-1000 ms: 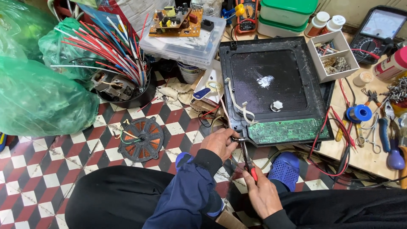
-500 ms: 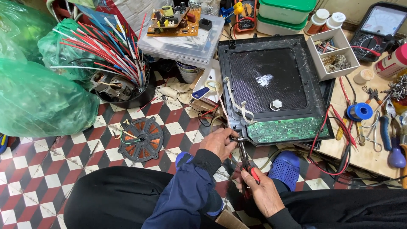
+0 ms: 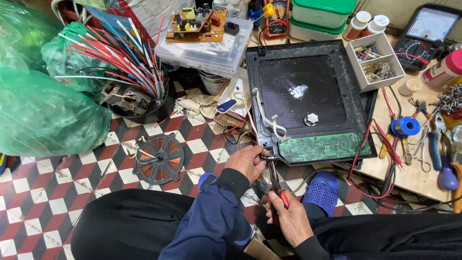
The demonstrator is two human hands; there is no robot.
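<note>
**Pliers bite at the near corner of the cooker housing**

While the left hand [image 3: 248, 161] curls shut against the near left corner of the black cooker housing [image 3: 308, 91], pinching something small that the fingers hide, the right hand [image 3: 288, 219] sits just below it, wrapped tight round the red handles of a pair of pliers [image 3: 275, 179]. The plier nose points up and away from the right hand and meets the housing edge right at the left fingertips. Hands are close together, nearly touching along the tool.

Just right of the left hand, the green circuit board [image 3: 325, 147] lies along the housing's near edge. White wires [image 3: 269, 120] loop down that left edge towards the fingers. Beyond the hands, the housing overhangs the wooden bench [image 3: 414, 171], its corner jutting over the floor.

Room to move? Tight on the right: a blue slipper [image 3: 322, 190] sits just beside the right hand, red wires [image 3: 373, 144] trailing above it. To the left of the left hand there is a stretch of bare checked floor [image 3: 29, 202], then the copper induction coil [image 3: 159, 158] a little further out. Far left, green plastic bags [image 3: 43, 110] crowd the edge, with a motor bristling with coloured wires [image 3: 127, 62] behind the coil.
</note>
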